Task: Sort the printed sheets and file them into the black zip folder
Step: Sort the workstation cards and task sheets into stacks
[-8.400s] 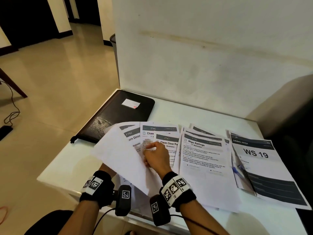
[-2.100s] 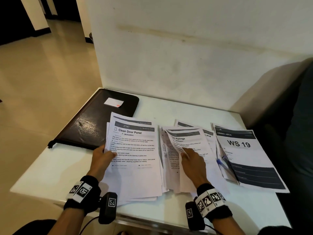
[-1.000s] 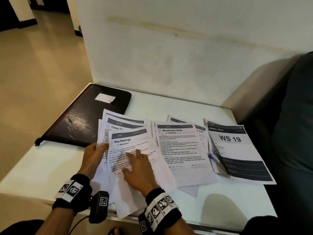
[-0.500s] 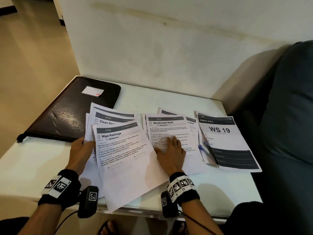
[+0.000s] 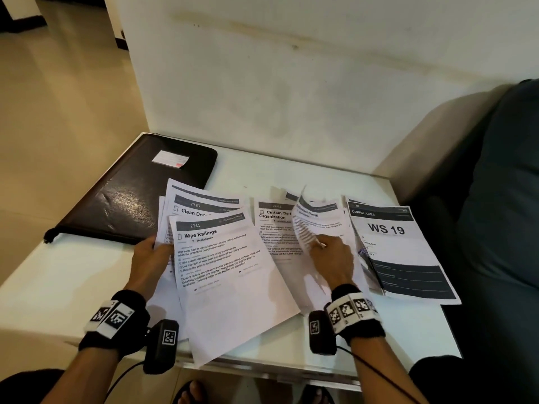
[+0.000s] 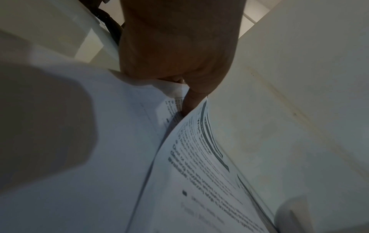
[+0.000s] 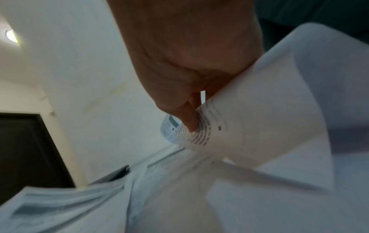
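Head view: the left hand (image 5: pixel 151 258) pinches the edge of the sorted stack under the Wipe Railings sheet (image 5: pixel 227 272), while the right hand (image 5: pixel 332 258) pinches a curled sheet (image 5: pixel 318 225) lifted off the middle pile. The black zip folder (image 5: pixel 131 193) lies closed, partly under the stack's far corner. The lifted sheet is best carried across flat and squared onto the stack.

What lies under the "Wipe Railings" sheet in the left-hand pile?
Under the Wipe Railings sheet lies the Clean Door sheet, numbered 2747, its title partly covered. More sheet edges show below; their text is hidden. The left hand holds the pile's left edge.
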